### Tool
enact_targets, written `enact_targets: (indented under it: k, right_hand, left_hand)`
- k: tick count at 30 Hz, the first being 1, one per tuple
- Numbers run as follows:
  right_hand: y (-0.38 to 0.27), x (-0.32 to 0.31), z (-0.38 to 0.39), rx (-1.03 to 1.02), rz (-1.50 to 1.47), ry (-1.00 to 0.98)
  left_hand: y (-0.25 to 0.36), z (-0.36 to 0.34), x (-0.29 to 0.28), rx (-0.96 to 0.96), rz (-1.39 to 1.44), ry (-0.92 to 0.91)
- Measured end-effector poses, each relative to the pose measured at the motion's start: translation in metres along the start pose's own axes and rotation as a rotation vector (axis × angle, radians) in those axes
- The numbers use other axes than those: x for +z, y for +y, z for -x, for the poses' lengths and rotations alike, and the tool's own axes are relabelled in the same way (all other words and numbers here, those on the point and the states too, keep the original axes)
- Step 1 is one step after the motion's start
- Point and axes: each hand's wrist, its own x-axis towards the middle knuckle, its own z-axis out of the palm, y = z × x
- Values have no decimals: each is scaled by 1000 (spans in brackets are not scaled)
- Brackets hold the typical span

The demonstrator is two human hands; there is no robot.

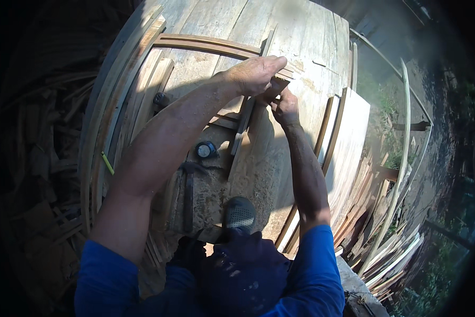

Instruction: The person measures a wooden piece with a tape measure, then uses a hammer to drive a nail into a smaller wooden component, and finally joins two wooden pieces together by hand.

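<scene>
Both my arms reach forward over the boards. My left hand (256,75) is closed over the right end of a reddish-brown wooden strip (208,45), its thumb side uppermost. Just below and to the right, my right hand (286,108) has curled fingers around a small brown flat piece (273,91), whose kind I cannot make out. The two hands nearly meet there, and the fingers partly hide the piece. A narrow dark wooden strip (242,127) crosses beneath the left hand, running toward me.
Nearer me lie a hammer (189,198), a round tape measure (206,149) and a dark cylindrical object (162,99). My foot in a grey clog (240,213) is on the sawdust-strewn boards. Long planks (122,84) line the left edge; stacked offcuts (361,193) lie to the right.
</scene>
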Motion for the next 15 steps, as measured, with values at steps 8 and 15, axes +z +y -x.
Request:
enact_targets:
  k: [8, 15]
  right_hand:
    - [8, -8, -21, 8, -17, -40]
    - [33, -7, -60, -11, -9, 12]
  left_hand:
    - [-21, -19, 0, 109, 9, 97]
    - [-43, -55, -8, 139, 9, 134]
